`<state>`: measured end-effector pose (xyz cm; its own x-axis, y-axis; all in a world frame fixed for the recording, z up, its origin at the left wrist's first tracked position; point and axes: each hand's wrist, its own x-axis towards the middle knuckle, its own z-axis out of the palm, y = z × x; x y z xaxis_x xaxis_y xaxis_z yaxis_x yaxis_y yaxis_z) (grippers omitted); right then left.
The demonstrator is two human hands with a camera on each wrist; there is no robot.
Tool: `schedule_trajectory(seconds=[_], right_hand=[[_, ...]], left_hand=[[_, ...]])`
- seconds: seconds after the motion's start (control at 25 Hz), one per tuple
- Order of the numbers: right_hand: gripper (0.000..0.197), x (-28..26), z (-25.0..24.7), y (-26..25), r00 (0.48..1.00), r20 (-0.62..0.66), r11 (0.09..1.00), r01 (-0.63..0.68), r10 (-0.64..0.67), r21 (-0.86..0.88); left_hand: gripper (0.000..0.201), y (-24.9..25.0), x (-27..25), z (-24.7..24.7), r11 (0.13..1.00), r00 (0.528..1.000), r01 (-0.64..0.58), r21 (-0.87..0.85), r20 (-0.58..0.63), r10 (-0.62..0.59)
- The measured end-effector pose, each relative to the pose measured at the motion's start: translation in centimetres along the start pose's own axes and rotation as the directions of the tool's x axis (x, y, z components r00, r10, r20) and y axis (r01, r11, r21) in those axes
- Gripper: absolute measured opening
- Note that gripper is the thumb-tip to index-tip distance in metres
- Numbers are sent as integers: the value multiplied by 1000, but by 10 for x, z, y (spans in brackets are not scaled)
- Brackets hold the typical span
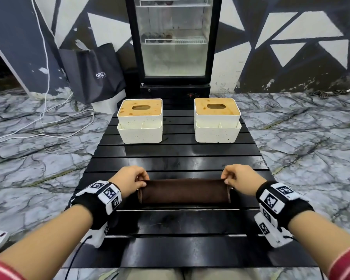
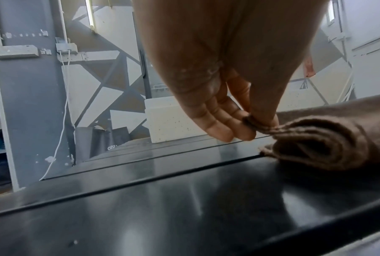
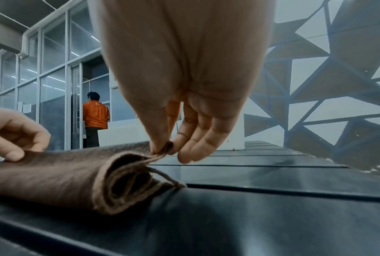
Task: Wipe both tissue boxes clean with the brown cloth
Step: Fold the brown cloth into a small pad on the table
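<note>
Two hands' grip pinching ends of rolled brown cloth point(image 1: 183, 191), layered, fuzzy.

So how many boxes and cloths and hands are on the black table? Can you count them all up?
Tissue boxes: 2, left one, right one
Brown cloth: 1
Hands: 2, left hand and right hand, each pinching one end of the cloth
Total: 5

wrists: black bands point(image 1: 85, 207), white marker-tagged camera blocks point(image 1: 271, 201) | cables: black | sleeves: red striped point(image 1: 348, 263)
</note>
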<state>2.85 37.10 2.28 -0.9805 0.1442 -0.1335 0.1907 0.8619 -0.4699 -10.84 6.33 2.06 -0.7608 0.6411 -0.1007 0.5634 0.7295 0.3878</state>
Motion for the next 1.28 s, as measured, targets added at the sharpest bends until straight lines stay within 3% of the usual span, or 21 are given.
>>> schedule_trajectory(seconds=[0.32,0.48,0.68,0.84,1.08,1.28], right_hand=[[15,4,8,3,997,65,998,-27,30,-54],[15,2,9,1,999,34,998,-39,41,-49],[12,-15,8,-7,994,-94,998,58,-55,22],[24,-34,15,-11,997,37,997,72,-72,-6],[38,-38,19,-10,997,73,995,21,-15,-95],[22,-39,21,-15,999,26,995,-22,24,-94]], left_hand=[[15,-6,2,7,999,998,29,-31,47,-28],[17,-7,-1,8,998,999,41,-56,16,-41],[16,3,-13,4,996,994,-73,-53,-85,68],[8,7,-29,10,991,993,-120,-64,-16,119],[37,2,-38,17,998,997,-56,-29,45,57],[41,2,-39,20,998,998,-53,-19,39,54]])
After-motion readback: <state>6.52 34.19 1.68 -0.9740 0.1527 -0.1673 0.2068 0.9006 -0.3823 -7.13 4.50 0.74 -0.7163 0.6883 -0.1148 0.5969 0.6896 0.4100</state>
